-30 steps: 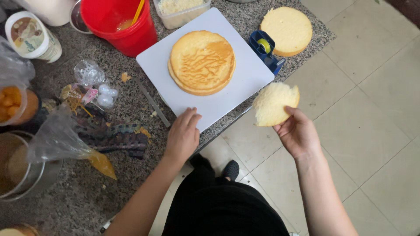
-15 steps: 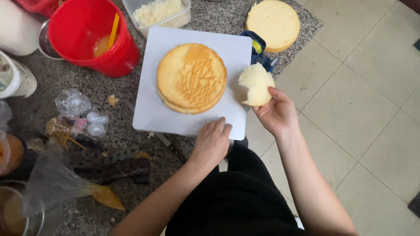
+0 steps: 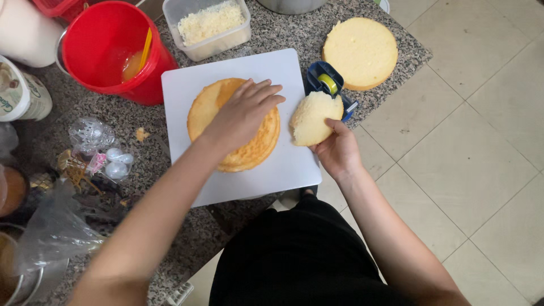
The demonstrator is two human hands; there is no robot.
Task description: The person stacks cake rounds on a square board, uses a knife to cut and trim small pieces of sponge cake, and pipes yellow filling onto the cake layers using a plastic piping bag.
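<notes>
Head view shows the left hand [image 3: 243, 116] flat, grip open, on the round golden sponge cake layer [image 3: 233, 126] atop the white square board [image 3: 241, 127], while beside it the right hand [image 3: 335, 150] grips a pale torn cake piece [image 3: 314, 118], not yet set down.

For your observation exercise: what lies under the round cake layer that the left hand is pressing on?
The round cake layer rests on a white square board, which lies on the speckled granite counter. The left hand covers the layer's middle, and the board beneath the cake is hidden.
</notes>
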